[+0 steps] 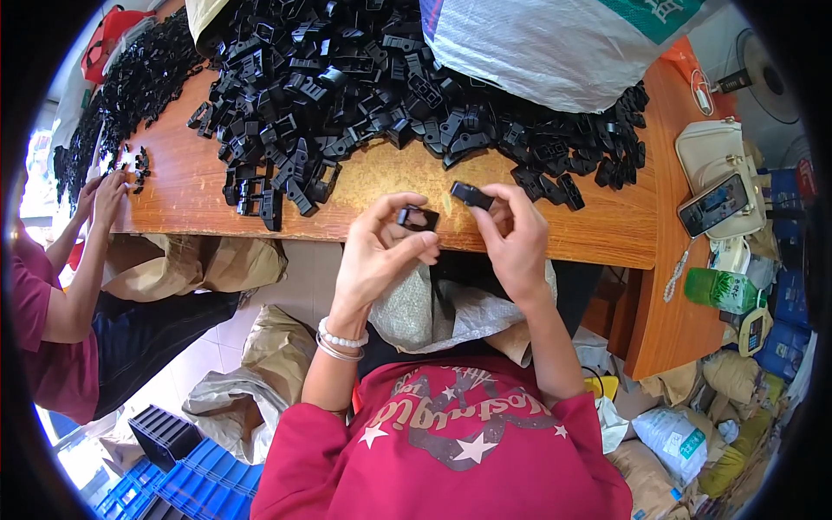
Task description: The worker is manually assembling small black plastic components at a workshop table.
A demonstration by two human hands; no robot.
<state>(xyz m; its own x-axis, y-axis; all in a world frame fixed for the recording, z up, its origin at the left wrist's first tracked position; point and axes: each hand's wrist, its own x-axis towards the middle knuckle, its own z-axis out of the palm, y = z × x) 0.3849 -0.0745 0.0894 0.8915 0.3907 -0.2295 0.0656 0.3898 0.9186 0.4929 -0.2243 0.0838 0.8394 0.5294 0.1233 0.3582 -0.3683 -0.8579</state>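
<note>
Left hand (381, 251) pinching a small black clip (418, 217) and right hand (513, 238) pinching another black piece (472, 195), both just off the near edge of the wooden table (607, 227), so probably easy to fumble one into the open sack (425, 308) below.

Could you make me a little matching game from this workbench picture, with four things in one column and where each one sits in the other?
Things:
1. small black plastic frame part
2. black plastic clip
3. smartphone
4. green plastic bottle

Places:
A. lying on a cream handbag at the right end of the wooden table
B. pinched in the fingers of the left hand
C. lying below the handbag, at the right edge of the picture
D. held in the fingertips of the right hand

Pairs: 1-B, 2-D, 3-A, 4-C
</note>
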